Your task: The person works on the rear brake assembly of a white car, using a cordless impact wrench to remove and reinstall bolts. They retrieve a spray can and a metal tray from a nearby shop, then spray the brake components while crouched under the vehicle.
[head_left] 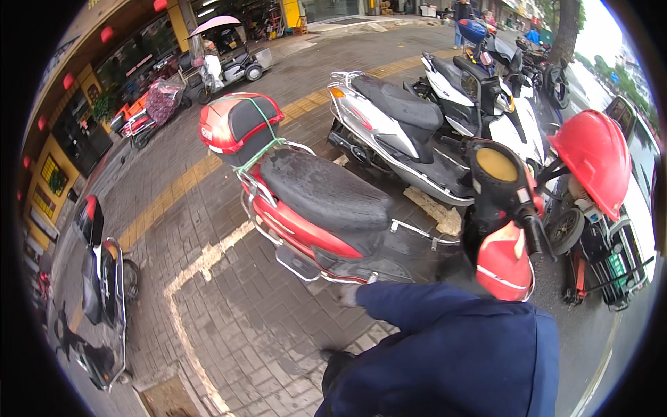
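Hand (349,295) blurred, grip can't tell, red scooter (333,198) just above: likely heavy, stiff; hold handlebar grip (533,232) up-right.

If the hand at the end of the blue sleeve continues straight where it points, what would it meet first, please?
Probably the brick pavement beside the red scooter; the hand is blurred and depth is unclear.

Damp brick pavement (240,316), yellow paving strip (167,198), red lanterns (106,33) along shopfronts (133,57), tree trunk (567,31) beside pale sky (602,36)
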Motion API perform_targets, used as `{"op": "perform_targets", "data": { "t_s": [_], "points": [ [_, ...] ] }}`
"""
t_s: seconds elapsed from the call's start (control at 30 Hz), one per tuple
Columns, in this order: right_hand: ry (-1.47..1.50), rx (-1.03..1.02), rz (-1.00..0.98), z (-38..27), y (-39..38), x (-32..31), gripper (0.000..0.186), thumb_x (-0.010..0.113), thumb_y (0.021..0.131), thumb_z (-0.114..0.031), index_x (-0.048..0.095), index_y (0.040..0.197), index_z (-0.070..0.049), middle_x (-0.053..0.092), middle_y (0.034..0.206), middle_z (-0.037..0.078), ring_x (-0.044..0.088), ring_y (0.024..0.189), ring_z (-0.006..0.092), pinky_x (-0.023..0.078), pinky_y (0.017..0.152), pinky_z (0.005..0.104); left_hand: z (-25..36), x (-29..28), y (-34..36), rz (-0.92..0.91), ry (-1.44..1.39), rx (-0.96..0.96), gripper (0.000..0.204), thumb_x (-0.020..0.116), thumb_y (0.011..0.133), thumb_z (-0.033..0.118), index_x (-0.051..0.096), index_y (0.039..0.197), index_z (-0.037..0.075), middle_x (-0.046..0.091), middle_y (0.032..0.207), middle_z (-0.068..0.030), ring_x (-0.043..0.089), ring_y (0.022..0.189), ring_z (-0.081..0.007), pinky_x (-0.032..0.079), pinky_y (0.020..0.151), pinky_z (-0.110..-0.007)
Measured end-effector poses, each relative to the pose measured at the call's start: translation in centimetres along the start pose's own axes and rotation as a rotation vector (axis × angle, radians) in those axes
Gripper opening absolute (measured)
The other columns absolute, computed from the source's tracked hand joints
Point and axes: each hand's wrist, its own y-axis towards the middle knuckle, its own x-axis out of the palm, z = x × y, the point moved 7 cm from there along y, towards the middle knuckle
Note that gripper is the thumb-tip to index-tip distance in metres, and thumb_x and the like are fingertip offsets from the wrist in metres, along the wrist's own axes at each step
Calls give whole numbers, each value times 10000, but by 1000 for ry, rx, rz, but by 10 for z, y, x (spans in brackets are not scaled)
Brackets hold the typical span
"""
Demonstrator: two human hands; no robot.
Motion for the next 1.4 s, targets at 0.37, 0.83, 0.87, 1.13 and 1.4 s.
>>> {"op": "perform_targets", "data": {
  "t_s": [0.37, 0.83, 0.87, 1.13, 1.4],
  "points": [
    [106, 450, -151, 44, 128, 29, 458, 517, 815, -457, 673, 1000, -69, 645, 1015, 168, 603, 962, 315, 463, 843, 426, 411, -122, 231, -67, -73, 517, 356, 688, 782, 190, 563, 1059, 4, 635, 983, -111, 589, 920, -205, 490, 783, -346],
    [337, -119, 42, -253, 632, -265, 338, 625, 812, -284, 649, 1013, -13, 658, 858, 152, 621, 800, 251, 475, 745, 345, 485, -190, 398, 183, 265, -91, 404, 699, 759, 327, 629, 1006, 15, 640, 788, -141, 616, 650, -279, 525, 513, -411],
    [392, -182, 84, -276, 662, -290, 325, 623, 816, -272, 648, 1003, -8, 656, 832, 141, 616, 762, 237, 478, 719, 341, 505, -194, 406, 168, 237, -145, 435, 710, 734, 348, 639, 998, 10, 661, 858, -153, 635, 756, -293, 534, 601, -427],
    [897, 360, -68, -296, 825, -372, 180, 572, 889, -208, 617, 901, -34, 606, 690, 55, 529, 523, 141, 441, 466, 305, 872, -158, 579, 130, 345, 148, 570, 726, 691, 388, 611, 1089, -4, 638, 1072, -186, 605, 1015, -297, 469, 886, -386],
    [1013, 539, 118, -210, 915, -449, 199, 608, 859, -158, 633, 975, 2, 636, 723, 83, 583, 545, 178, 468, 473, 295, 1308, -59, 641, -22, 466, 806, 407, 703, 749, 290, 622, 1057, 38, 652, 1015, -154, 612, 988, -263, 479, 857, -356]
  ]
}}
